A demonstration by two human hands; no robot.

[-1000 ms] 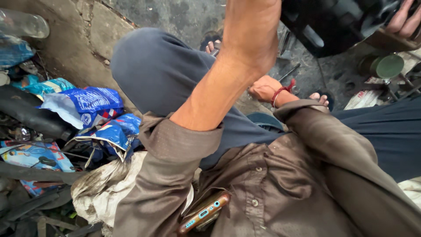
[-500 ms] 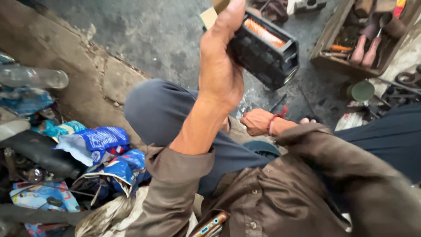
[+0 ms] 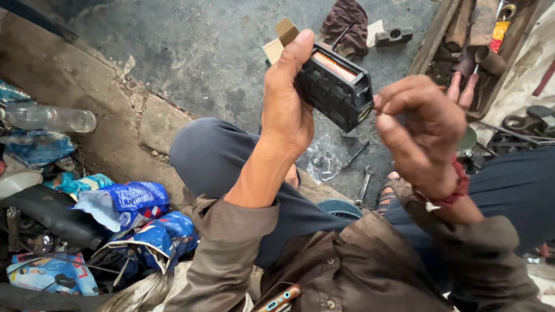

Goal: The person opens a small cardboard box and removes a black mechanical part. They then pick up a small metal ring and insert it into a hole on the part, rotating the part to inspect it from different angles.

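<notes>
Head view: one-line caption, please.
Left hand holds up a black ribbed box; right hand pinches at its end.

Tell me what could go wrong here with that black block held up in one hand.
The left hand alone grips the ribbed black block high over the concrete floor, so it might slip and fall hard. The right hand pinches at its end; whatever small it holds could drop among the wrench and plastic wrap below.

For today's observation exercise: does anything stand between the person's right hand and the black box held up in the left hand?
Nothing visible does. The left hand grips the black box, and the right hand sits right at its near end.
</notes>
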